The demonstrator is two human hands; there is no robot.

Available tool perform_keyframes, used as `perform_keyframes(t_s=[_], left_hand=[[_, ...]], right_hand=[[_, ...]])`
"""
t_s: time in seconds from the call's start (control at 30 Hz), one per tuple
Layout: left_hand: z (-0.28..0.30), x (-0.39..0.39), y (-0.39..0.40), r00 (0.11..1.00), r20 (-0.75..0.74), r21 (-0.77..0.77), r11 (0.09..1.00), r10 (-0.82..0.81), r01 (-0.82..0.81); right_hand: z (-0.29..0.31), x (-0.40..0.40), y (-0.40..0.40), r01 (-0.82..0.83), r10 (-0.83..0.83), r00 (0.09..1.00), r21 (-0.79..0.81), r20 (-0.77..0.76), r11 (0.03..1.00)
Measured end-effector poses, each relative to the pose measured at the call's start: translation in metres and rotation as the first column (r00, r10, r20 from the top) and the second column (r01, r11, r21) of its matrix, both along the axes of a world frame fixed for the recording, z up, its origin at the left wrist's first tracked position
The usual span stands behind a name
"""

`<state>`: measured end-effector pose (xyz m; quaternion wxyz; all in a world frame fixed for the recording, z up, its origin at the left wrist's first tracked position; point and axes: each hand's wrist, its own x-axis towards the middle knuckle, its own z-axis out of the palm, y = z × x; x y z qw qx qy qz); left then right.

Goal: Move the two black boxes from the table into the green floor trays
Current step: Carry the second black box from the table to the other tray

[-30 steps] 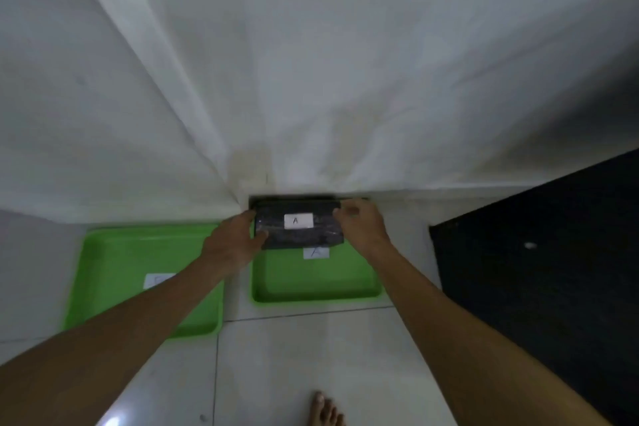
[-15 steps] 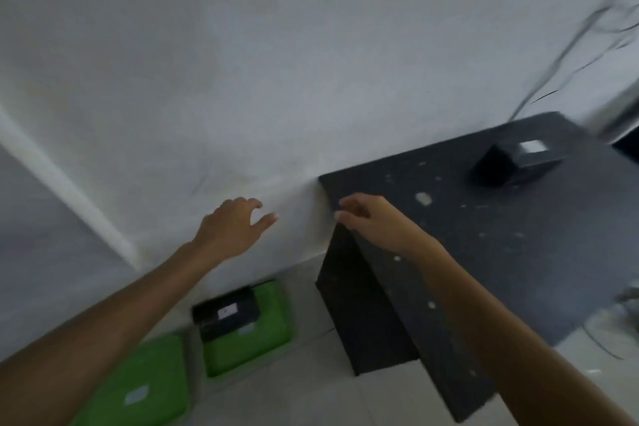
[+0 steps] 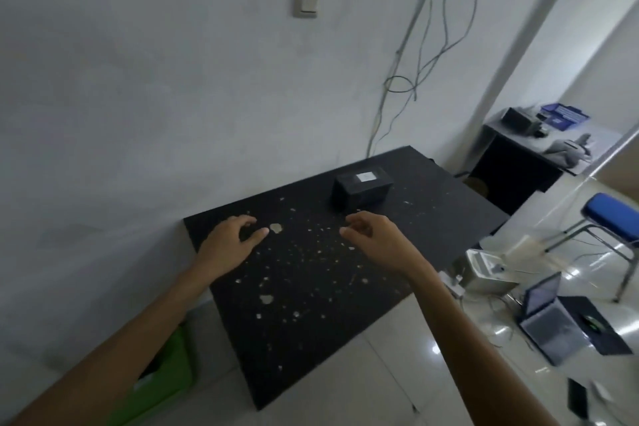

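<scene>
One black box (image 3: 361, 190) on speckled table (image 3: 311, 287).

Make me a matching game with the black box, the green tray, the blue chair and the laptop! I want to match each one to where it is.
Things:
1. black box
2. green tray
3. blue chair
4. laptop

Places:
a. on the floor at the table's left end, partly hidden by an arm
b. open on the floor, right of the table
c. on the black table, beyond both empty hands
d. far right, standing on metal legs

Pairs: 1-c, 2-a, 3-d, 4-b
</scene>
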<state>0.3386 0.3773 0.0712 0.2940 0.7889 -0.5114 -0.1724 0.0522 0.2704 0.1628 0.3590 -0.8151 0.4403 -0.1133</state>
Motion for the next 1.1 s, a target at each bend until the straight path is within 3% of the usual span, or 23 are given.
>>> perform_keyframes(t_s=[0.17, 0.3, 0.57, 0.8, 1.1], left_hand=[[-0.010, -0.066, -0.071, 0.969, -0.247, 0.032, 0.999, 0.030, -0.023], [-0.039, -0.091, -0.143, 0.941, -0.330, 0.090, 0.995, 0.080, -0.053], [-0.107, -0.113, -0.277, 0.909, -0.348, 0.316, 0.942, 0.230, -0.117], [-0.105, -0.134, -0.382, 0.873, -0.364, 0.296, 0.929, 0.326, -0.223], [-0.122, -0.137, -0.486, 0.756, -0.389, 0.367, 0.841, 0.526, -0.397]], right_hand=[[-0.025, -0.057, -0.052, 0.007, -0.006, 0.995, 0.016, -0.102, 1.000], [-0.059, -0.075, -0.109, 0.003, 0.004, 0.991, 0.050, -0.136, 0.999], [-0.095, -0.092, -0.249, 0.061, -0.038, 0.985, 0.133, -0.166, 0.989], [-0.102, -0.093, -0.369, 0.045, -0.016, 0.972, 0.118, -0.236, 0.992], [-0.165, -0.063, -0.499, -0.202, 0.192, 0.892, 0.018, -0.409, 0.979]])
